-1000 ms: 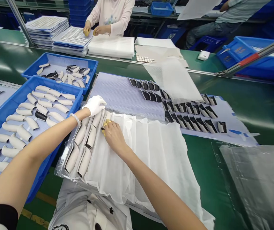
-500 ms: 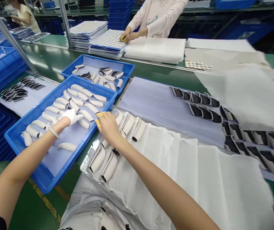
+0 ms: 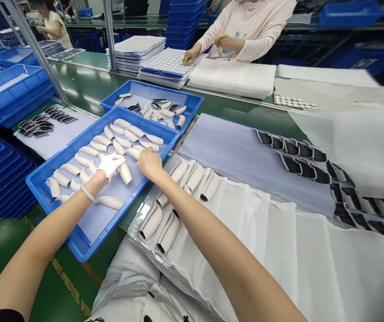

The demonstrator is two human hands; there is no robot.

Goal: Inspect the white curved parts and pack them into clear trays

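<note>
My left hand [image 3: 110, 164], in a white glove, lies spread over curved white parts [image 3: 125, 173] in a blue plastic tray [image 3: 69, 144]. My right hand [image 3: 150, 164], with yellow finger cots, reaches over the tray's right rim beside those parts; its fingertips are hidden. Some parts show black inner faces. Below my right forearm, a transparent moulded tray [image 3: 134, 228] holds several more white parts and rests on a white nonwoven sheet [image 3: 279, 250].
A smaller blue tray [image 3: 146, 85] of parts stands beyond. Black-and-white pieces [image 3: 292, 163] lie in rows on a ribbed sheet [image 3: 232, 156]. Across the green bench [image 3: 84, 76], a person's hand [image 3: 188, 58] touches stacked trays [image 3: 168, 67].
Both hands have moved from the transparent tray into the large blue tray over the last second. My left hand has shifted right among the parts, and my view has swung.
</note>
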